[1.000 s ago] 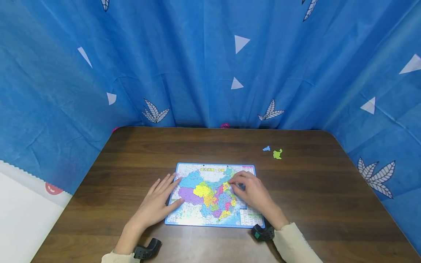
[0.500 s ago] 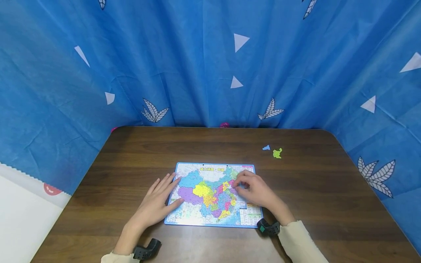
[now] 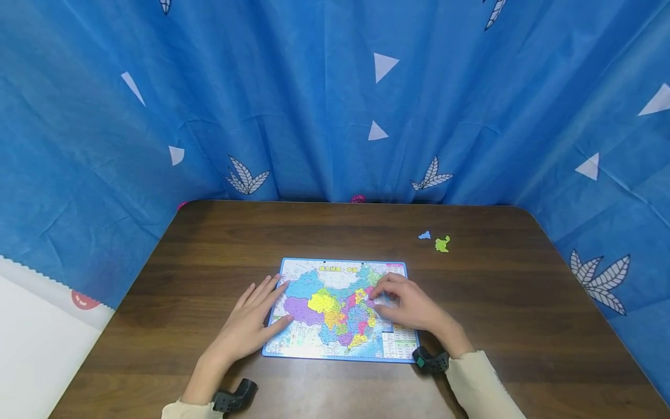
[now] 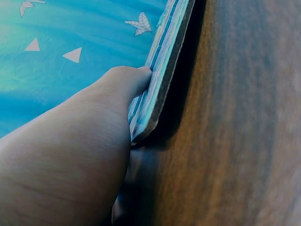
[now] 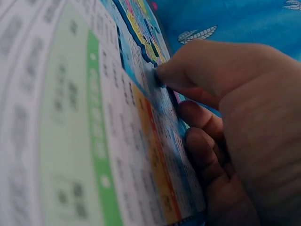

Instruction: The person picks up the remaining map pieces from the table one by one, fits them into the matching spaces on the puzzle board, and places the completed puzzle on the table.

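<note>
A map puzzle board (image 3: pixel 295 346) with a blue rim lies on the table, its coloured pieces forming a map of China. My left hand (image 3: pixel 251 326) rests on its left edge, fingers spread and nearly straight; in the left wrist view the thumb (image 4: pixel 136 77) presses on the board's face. Over the right part of the map is my right hand (image 3: pixel 410 302). Its thumb and index finger are bent, their tips slightly apart beside pink and purple pieces, with nothing showing between them. In the right wrist view the thumb (image 5: pixel 176 70) reaches the board while the other fingers curl underneath.
Two loose puzzle pieces, a small blue one (image 3: pixel 424 235) and a larger green one (image 3: pixel 442 244), lie on the brown wooden table (image 3: pixel 497 291) beyond the board to the right. A blue patterned curtain (image 3: pixel 324 116) hangs behind the table's far edge.
My right hand has shifted slightly right and its thumb has parted from the index finger. Pink and purple pieces beside its fingertips now show. The left hand stays put.
</note>
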The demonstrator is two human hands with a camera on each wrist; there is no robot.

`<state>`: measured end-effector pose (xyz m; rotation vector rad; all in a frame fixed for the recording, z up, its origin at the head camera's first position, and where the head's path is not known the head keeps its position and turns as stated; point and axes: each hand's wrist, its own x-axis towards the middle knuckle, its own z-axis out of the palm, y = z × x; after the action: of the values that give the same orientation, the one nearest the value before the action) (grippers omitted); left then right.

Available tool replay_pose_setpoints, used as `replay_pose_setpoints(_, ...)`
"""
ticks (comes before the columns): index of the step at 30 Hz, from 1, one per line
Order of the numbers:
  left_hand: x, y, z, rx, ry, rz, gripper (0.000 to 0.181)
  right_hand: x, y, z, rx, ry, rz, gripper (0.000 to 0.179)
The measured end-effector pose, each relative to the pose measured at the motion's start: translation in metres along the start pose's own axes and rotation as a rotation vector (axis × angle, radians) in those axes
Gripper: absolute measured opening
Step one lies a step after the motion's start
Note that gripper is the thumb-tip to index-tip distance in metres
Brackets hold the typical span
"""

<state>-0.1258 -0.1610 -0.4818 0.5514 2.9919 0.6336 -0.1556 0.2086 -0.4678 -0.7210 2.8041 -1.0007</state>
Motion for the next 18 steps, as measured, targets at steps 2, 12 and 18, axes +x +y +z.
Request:
replay_pose_setpoints(2, 0.0001, 0.0004, 0.0, -0.007, -0.003, -0.006, 0.076, 0.0, 0.0004, -0.0003, 0.001, -0.003, -0.007, 0.019)
replay_pose_setpoints(12, 0.0003, 0.0009, -0.0006, -0.01, -0.005, -0.014, 0.076, 0.0019, -0.0015, 0.0015, 0.001, 0.006, -0.026, 0.014)
replay_pose_setpoints(18, 0.001, -0.0001, 0.0001, -0.006, 0.001, 0.005, 0.075, 0.0018, -0.0008, 0.0015, 0.01, 0.016, -0.014, 0.013)
